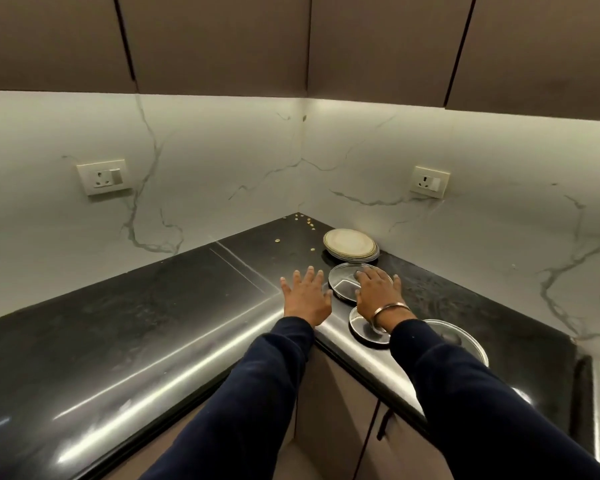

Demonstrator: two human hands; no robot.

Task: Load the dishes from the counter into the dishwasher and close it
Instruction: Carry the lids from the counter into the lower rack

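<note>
Our hands reach the steel plates in the counter's corner

Our right hand point(374, 287) lies flat, fingers straight, on a divided steel plate point(342, 284) on the black counter point(118, 327); our left hand point(307, 294) hovers beside it, fingers spread. Our sleeve half hides two nearer plates.

Two cream wall sockets point(104, 177) point(429, 181) sit on the white veined marble backsplash point(222, 161). Brown upper cabinets point(219, 43) hang above. Small pale crumbs point(307, 221) dot the black corner.

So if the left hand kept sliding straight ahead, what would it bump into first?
Probably nothing soon: the left hand points over bare black counter toward the corner wall, passing left of the cream plates.
</note>
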